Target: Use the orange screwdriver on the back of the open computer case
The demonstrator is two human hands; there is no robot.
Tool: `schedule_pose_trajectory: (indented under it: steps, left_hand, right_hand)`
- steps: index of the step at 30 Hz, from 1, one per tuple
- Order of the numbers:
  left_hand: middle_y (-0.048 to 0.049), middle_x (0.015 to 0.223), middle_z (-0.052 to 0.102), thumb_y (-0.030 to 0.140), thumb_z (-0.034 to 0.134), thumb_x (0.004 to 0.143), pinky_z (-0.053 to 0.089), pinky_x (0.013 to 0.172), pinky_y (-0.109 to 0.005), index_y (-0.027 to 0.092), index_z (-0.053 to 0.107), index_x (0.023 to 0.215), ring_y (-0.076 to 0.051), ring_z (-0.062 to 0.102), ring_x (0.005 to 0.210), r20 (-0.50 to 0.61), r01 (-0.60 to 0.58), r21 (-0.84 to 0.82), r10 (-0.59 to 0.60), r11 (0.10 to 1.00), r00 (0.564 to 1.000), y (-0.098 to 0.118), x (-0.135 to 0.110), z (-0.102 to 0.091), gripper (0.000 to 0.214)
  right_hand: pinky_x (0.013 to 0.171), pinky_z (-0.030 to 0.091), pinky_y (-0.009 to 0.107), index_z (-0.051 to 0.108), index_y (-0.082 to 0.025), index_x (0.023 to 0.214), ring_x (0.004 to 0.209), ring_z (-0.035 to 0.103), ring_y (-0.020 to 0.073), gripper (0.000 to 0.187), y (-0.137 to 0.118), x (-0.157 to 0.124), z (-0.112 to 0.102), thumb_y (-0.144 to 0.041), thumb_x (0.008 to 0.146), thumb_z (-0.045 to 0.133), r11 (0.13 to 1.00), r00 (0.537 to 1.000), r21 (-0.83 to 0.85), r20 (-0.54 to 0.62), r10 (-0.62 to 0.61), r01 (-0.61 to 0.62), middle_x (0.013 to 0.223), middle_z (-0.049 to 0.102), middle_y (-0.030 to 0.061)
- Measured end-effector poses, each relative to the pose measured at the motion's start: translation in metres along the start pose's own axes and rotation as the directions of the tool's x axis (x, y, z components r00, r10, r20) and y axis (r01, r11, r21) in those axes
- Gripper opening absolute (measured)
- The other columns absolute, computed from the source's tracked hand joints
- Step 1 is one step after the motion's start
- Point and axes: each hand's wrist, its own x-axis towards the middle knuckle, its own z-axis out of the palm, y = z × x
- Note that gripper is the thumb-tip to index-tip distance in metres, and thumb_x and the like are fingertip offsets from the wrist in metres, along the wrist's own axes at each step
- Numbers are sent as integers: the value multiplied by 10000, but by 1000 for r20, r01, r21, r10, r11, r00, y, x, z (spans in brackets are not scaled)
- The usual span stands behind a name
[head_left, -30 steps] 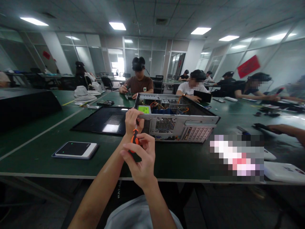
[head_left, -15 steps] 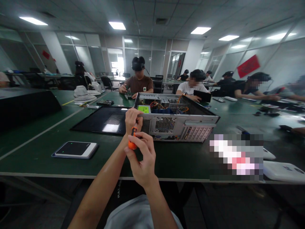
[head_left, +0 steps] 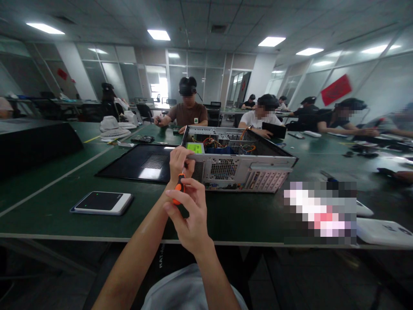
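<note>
An open grey computer case [head_left: 245,165] lies on its side on the green table [head_left: 64,206], its rear panel facing me. My right hand [head_left: 190,215] is closed around the orange handle of a screwdriver [head_left: 178,188], whose tip points at the case's near left corner. My left hand [head_left: 180,161] is pinched around the screwdriver's shaft right at that corner, fingers pressed together. Coloured cables show inside the case.
The black side panel [head_left: 145,165] lies flat left of the case. A white-edged device [head_left: 103,202] rests near the front edge. White objects [head_left: 383,232] sit at the right. Several people sit at the far tables; another person's hand [head_left: 403,175] rests at the right edge.
My right hand has turned slightly on the orange handle, fingers shifting around it. The left hand stays at the case corner. The other person's arm at the right has drawn back.
</note>
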Motion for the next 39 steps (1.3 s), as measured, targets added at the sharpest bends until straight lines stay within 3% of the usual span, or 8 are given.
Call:
schedule_pose_trajectory:
  steps: [6,8,12,18,23,28,34,39]
  left_hand:
    - [-38,864,655,43,455,768,518,943,-385,228,617,923,-217,651,914,-2,-5,13,5,1000,1000,1,2,0,290]
    - [-36,857,652,31,453,770,520,930,-380,229,618,920,-215,650,908,-15,-6,1,6,1000,1000,1,2,1,298]
    - [-36,869,658,26,453,790,516,952,-389,229,630,938,-215,650,932,-28,-23,-30,22,999,999,-1,0,2,308]
    - [-38,885,660,32,457,797,498,999,-421,231,644,943,-220,650,958,3,45,-46,-45,998,999,-3,-4,3,309]
    - [-42,904,661,21,465,802,493,1015,-428,232,643,949,-222,645,974,1,35,-66,-35,997,999,-4,-4,4,313]
    - [-36,889,658,12,465,800,508,988,-403,232,643,949,-214,648,936,-25,-39,-54,38,998,999,-4,-1,2,320]
    - [-40,889,660,27,450,818,514,949,-391,224,644,944,-211,655,939,-4,2,-5,-2,1000,1000,-5,-2,3,304]
    - [-39,882,660,29,435,826,529,938,-386,232,634,948,-209,656,938,0,-14,16,14,1000,1000,-3,-1,1,309]
  right_hand:
    - [1045,547,405,582,-282,1320,1208,625,208,399,5,4,-5,-211,947,705,997,997,77,-73,-14,19,1257,636,64]
    - [1066,535,421,595,-279,1289,1226,625,216,374,5,5,-7,-198,942,709,997,997,75,-74,-15,21,1288,647,66]
    - [1071,534,413,631,-309,1320,1292,586,229,347,5,4,-10,-200,990,633,998,999,-55,-6,-44,44,1449,532,84]
    - [1180,465,433,399,-288,1531,1409,508,212,502,0,3,-12,-183,1045,472,998,992,7,114,-56,55,1481,543,90]
    - [1178,455,467,500,-283,1444,1388,521,234,409,-1,1,-10,-228,1039,510,999,995,-31,99,-26,29,1475,539,96]
    - [1070,528,399,661,-308,1276,1310,562,229,281,2,0,-5,-256,1003,621,998,999,-65,25,-22,24,1393,520,86]
    - [1068,527,430,557,-278,1382,1232,621,223,420,0,5,-9,-233,977,657,999,999,-22,-3,-32,32,1304,658,82]
    - [1114,510,434,603,-296,1376,1330,570,238,370,-1,4,-12,-224,1014,578,996,999,-84,33,-11,13,1434,558,95]
